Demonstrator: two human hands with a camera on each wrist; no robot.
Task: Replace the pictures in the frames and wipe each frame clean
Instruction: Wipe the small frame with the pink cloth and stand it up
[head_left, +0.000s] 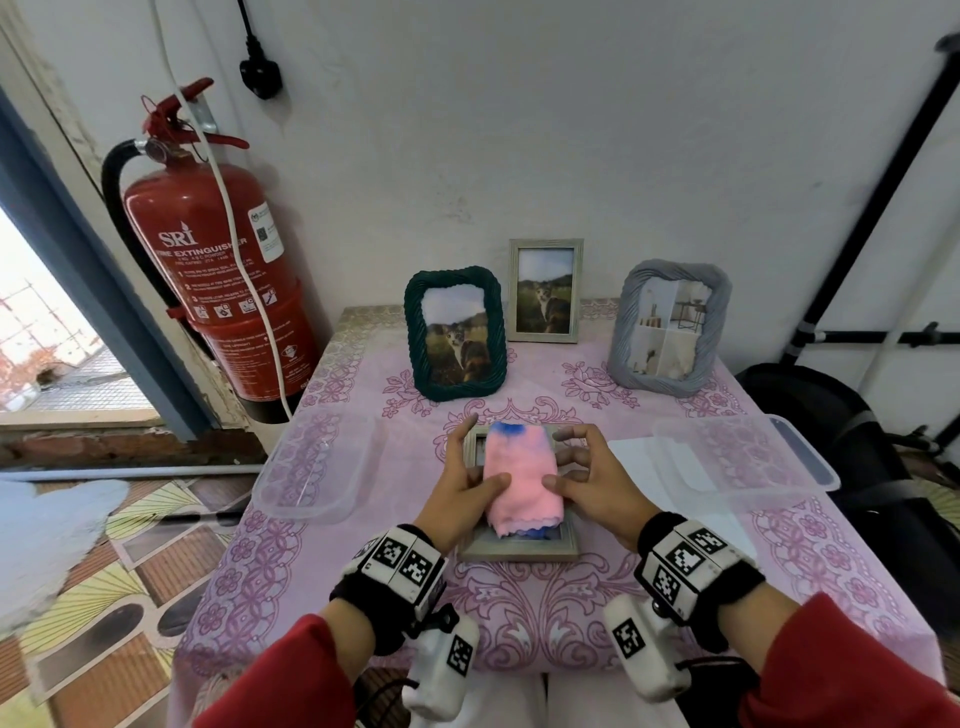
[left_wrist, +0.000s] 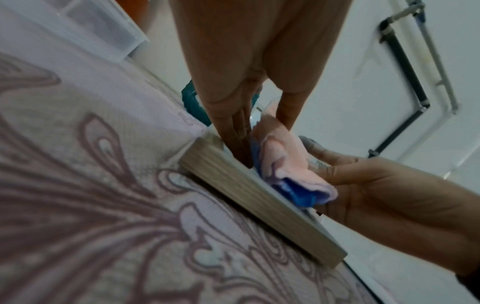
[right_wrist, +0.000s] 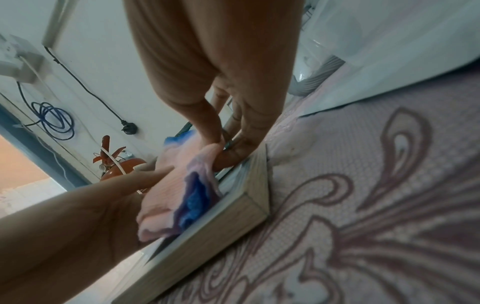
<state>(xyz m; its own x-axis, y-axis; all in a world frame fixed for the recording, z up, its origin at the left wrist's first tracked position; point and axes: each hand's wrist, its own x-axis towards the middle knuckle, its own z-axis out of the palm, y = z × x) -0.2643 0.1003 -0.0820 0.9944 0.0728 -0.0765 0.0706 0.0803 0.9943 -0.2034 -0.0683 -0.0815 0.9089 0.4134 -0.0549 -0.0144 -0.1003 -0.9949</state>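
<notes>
We press pink cloth (head_left: 521, 470) on gray wooden frame (head_left: 519, 546) lying mid-table. Left hand (head_left: 460, 491) flat, fingers straight; right hand (head_left: 592, 483) pinches cloth. Push hard, frame may slide, knock 3 standing frames (head_left: 545, 291).

The head view looks forward and down from above the table (head_left: 519, 597) toward the white wall, with both hands at lower centre. The left wrist view sits low and very near the table, looking along the left hand (left_wrist: 246, 61) at top centre. The right wrist view mirrors it along the right hand (right_wrist: 221, 61). All three share the flat wooden frame (head_left: 519, 549) and the pink cloth (head_left: 519, 467). Each wrist view catches the other hand at a lower side.
</notes>
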